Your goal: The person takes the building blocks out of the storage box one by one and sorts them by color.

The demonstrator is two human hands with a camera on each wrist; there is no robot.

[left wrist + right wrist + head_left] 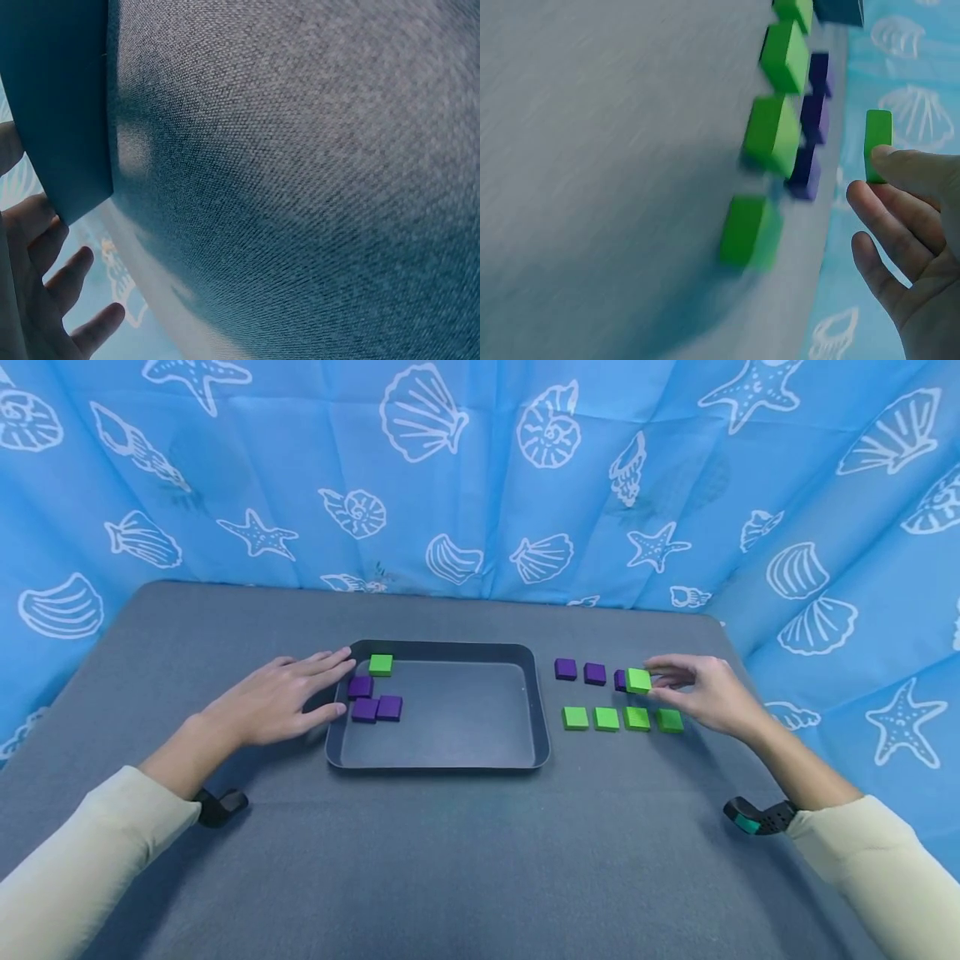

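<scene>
My right hand [708, 693] pinches a flat green block [638, 681] between thumb and fingers, raised over the right part of the table. The right wrist view shows this green block [878, 131] edge-on at the fingertips. Behind it, a purple block [619, 682] is partly hidden. My left hand [270, 700] lies palm down with fairly straight fingers at the left rim of a dark grey tray [465, 718]. Inside the tray's left end are a green block [381, 665] and three purple blocks [389, 708].
Right of the tray, two more purple blocks [595, 674] line up with the partly hidden one. In front of them runs a row of several green blocks [606, 719]. The grey table [480, 852] ends at a blue curtain [480, 485] with white shell prints.
</scene>
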